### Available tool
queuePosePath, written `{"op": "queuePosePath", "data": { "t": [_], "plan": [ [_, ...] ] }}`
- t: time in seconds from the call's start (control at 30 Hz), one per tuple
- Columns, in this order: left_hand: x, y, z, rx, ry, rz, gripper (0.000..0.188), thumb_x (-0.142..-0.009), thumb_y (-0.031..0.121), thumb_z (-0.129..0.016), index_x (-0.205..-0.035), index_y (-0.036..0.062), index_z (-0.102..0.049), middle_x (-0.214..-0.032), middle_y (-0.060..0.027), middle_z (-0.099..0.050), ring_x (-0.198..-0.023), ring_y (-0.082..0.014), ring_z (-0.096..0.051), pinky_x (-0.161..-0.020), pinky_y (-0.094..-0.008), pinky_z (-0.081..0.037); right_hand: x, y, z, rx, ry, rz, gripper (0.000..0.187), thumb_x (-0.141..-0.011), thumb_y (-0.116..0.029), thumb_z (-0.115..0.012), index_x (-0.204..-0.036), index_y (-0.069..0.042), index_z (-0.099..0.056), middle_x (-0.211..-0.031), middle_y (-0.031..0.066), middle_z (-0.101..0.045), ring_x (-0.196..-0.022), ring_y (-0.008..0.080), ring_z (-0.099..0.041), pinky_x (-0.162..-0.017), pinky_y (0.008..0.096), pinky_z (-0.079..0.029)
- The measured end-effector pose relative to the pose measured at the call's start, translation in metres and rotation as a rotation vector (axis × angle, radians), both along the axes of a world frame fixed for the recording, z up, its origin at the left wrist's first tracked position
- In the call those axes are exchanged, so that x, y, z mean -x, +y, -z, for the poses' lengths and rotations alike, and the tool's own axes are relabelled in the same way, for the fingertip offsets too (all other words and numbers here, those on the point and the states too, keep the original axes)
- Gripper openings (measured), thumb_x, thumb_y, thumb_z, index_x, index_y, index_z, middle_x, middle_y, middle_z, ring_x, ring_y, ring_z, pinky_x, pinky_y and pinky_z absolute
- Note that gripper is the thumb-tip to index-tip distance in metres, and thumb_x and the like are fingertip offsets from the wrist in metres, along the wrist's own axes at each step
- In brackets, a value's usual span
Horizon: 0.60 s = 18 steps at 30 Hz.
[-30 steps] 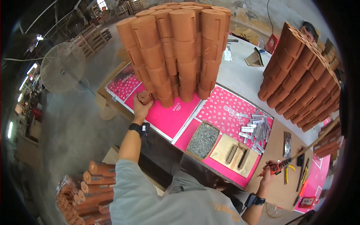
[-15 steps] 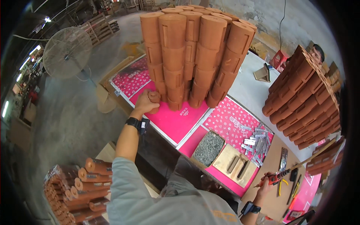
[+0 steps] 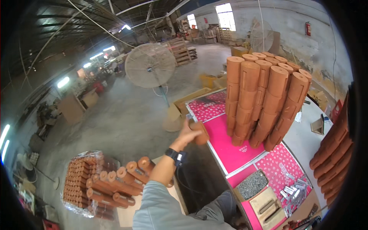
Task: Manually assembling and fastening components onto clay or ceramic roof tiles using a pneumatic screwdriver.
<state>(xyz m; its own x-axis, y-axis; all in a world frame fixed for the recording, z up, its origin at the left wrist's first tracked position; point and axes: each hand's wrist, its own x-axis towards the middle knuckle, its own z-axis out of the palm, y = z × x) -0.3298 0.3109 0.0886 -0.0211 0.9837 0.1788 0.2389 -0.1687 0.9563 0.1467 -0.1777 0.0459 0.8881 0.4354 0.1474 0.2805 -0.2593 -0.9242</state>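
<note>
The left hand (image 3: 188, 135) grasps one brown cylinder (image 3: 202, 134) at the near edge of the pink surface (image 3: 226, 153), toward its left corner (contact unclear). Stacked cylinders (image 3: 245, 100) stand toward the far edge. Right hand: outside view, state cannot be told.

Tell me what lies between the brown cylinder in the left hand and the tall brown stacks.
In the head view, a bare stretch of pink sheet shows between the brown cylinder in the left hand and the tall brown stacks.
</note>
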Motion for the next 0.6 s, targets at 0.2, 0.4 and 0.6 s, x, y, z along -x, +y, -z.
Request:
{"op": "queuePosePath", "data": {
  "t": [0.2,0.4,0.6],
  "plan": [
    [0.063,-0.052,-0.182,-0.471,0.118,-0.540,0.114,-0.066,0.025,-0.087,-0.151,-0.0017,-0.015,-0.132,-0.0233,-0.053,-0.118,-0.0278,-0.057,-0.098,-0.0382,-0.049,-0.003,-0.024,-0.009,0.091,0.012,-0.079,0.033,-0.090,-0.021,-0.066,-0.116,-0.004,-0.054,-0.087,0.0052,-0.058,-0.066,0.0080,-0.052,-0.051,0.0215,-0.042],
    [0.025,-0.084,-0.193,-0.654,0.158,-0.473,0.090,-0.069,0.020,-0.088,-0.139,-0.0012,-0.035,-0.127,-0.0194,-0.055,-0.116,-0.0256,-0.057,-0.098,-0.0364,-0.049,-0.004,-0.055,0.005,0.234,0.080,-0.114,0.035,-0.089,-0.022,-0.068,-0.116,-0.004,-0.055,-0.089,0.0052,-0.058,-0.068,0.0087,-0.054,-0.054,0.0224,-0.045],
    [-0.119,-0.191,-0.100,-0.131,-0.048,0.520,0.076,-0.071,0.014,-0.087,-0.132,0.0002,-0.043,-0.123,-0.0139,-0.057,-0.114,-0.0222,-0.057,-0.097,-0.0371,-0.049,-0.009,-0.019,0.052,-0.009,0.009,-0.065,0.028,-0.082,-0.005,-0.064,-0.109,-0.002,-0.062,-0.096,0.0080,-0.066,-0.087,0.0155,-0.061,-0.077,0.0318,-0.050]
  ]
}}
